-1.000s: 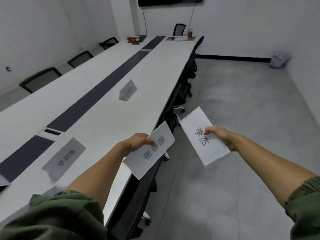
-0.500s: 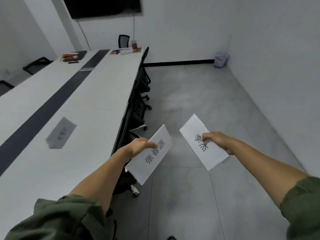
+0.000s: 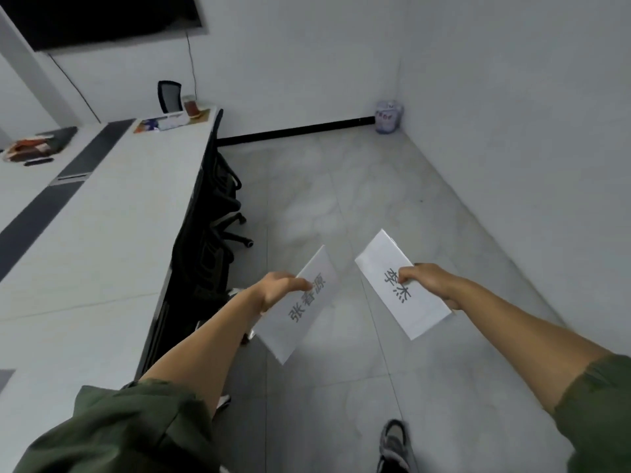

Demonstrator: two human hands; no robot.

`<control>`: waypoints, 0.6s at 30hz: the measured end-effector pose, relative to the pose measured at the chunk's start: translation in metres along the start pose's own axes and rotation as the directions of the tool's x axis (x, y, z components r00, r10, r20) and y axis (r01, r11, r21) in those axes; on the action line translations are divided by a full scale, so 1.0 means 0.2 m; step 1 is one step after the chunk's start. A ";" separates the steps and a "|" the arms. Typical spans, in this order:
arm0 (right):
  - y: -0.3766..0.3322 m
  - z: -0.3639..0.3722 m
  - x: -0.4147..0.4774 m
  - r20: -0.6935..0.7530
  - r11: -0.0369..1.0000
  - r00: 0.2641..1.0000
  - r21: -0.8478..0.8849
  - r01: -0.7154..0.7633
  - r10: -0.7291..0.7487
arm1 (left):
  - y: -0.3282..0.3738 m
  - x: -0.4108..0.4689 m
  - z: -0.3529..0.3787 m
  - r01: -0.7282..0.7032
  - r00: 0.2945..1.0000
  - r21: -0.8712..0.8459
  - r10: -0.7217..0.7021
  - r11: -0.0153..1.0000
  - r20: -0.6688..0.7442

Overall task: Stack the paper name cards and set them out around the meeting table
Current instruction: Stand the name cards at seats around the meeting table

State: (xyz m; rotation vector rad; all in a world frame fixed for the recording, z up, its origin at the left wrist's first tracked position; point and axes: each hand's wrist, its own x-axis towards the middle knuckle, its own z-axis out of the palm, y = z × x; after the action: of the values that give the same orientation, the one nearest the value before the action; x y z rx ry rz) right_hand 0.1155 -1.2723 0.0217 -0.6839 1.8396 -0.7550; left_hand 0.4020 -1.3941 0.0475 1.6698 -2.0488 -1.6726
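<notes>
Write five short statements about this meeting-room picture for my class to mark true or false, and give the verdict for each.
1. Each hand holds one card: the left hand grips the left name card, the right hand the right name card. True.
2. The two name cards are stacked together. False: they are apart, with floor showing between them.
3. Both cards are held above the meeting table. False: they hang over the floor tiles, to the table's right.
4. Black office chairs stand pushed in along the table's edge. True.
5. The wall screen shows a picture. False: it is dark.
</notes>
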 end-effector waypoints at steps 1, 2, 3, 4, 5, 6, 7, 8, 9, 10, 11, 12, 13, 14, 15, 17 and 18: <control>-0.06 -0.07 0.12 0.001 1.000 1.000 -0.005 -0.002 0.002 | 0.08 0.12 -0.02 0.008 1.000 -0.001 -0.008 1.000 -0.011; -0.12 -0.13 0.22 0.011 1.000 1.000 -0.007 0.004 -0.004 | 0.15 0.23 -0.05 0.011 1.000 0.004 -0.011 1.000 -0.017; -0.16 -0.15 0.27 0.015 1.000 1.000 -0.020 0.006 -0.006 | 0.18 0.27 -0.07 0.011 1.000 0.017 -0.011 1.000 -0.027; -0.26 -0.23 0.42 0.032 1.000 0.999 -0.028 0.010 -0.009 | 0.28 0.40 -0.11 0.001 0.999 0.010 -0.001 1.000 -0.041; -0.31 -0.27 0.49 0.030 0.999 0.999 -0.035 0.020 -0.018 | 0.33 0.45 -0.14 -0.004 0.998 0.002 0.004 1.000 -0.058; -0.39 -0.31 0.58 0.032 0.999 0.999 -0.043 0.029 -0.028 | 0.38 0.52 -0.17 -0.008 0.998 -0.014 0.007 1.000 -0.070; -0.46 -0.34 0.68 0.045 0.998 0.999 -0.056 0.033 -0.031 | 0.41 0.59 -0.20 0.003 0.997 -0.027 -0.005 1.000 -0.079; -0.55 -0.35 0.78 0.062 0.996 0.998 -0.083 0.036 -0.031 | 0.45 0.65 -0.24 0.019 0.996 -0.035 -0.023 0.999 -0.091; -0.63 -0.35 0.86 0.081 0.994 0.996 -0.099 0.047 -0.039 | 0.46 0.71 -0.27 0.030 0.995 -0.041 -0.034 0.999 -0.096; -0.69 -0.34 0.93 0.099 0.991 0.994 -0.121 0.059 -0.047 | 0.48 0.75 -0.31 0.040 0.993 -0.050 -0.046 0.998 -0.111; -0.79 -0.32 1.04 0.129 0.989 0.990 -0.126 0.076 -0.059 | 0.50 0.82 -0.37 0.049 0.990 -0.084 -0.060 0.995 -0.131; -0.85 -0.31 1.12 0.144 0.987 0.987 -0.133 0.087 -0.068 | 0.50 0.88 -0.42 0.059 0.986 -0.114 -0.076 0.992 -0.148; -0.93 -0.28 1.23 0.166 0.985 0.984 -0.145 0.096 -0.071 | 0.51 0.96 -0.49 0.072 0.982 -0.136 -0.094 0.988 -0.165; -1.00 -0.25 1.32 0.184 0.982 0.980 -0.157 0.103 -0.073 | 0.51 1.03 -0.55 0.086 0.978 -0.140 -0.110 0.986 -0.176; -1.06 -0.22 1.40 0.198 0.979 0.977 -0.169 0.112 -0.078 | 0.51 1.09 -0.61 0.096 0.976 -0.143 -0.122 0.985 -0.182; -1.22 -0.15 1.62 0.235 0.976 0.968 -0.175 0.130 -0.086 | 0.51 1.27 -0.77 0.107 0.967 -0.171 -0.143 0.979 -0.211; -1.31 -0.11 1.73 0.250 0.974 0.963 -0.177 0.144 -0.097 | 0.51 1.36 -0.86 0.103 0.964 -0.188 -0.144 0.977 -0.223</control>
State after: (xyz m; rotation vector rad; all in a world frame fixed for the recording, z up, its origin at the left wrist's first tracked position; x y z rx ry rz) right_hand 0.0052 -1.6928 0.0266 -0.9790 1.6721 -0.5474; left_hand 0.3141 -1.7208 0.0414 1.8671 -1.6737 -1.5465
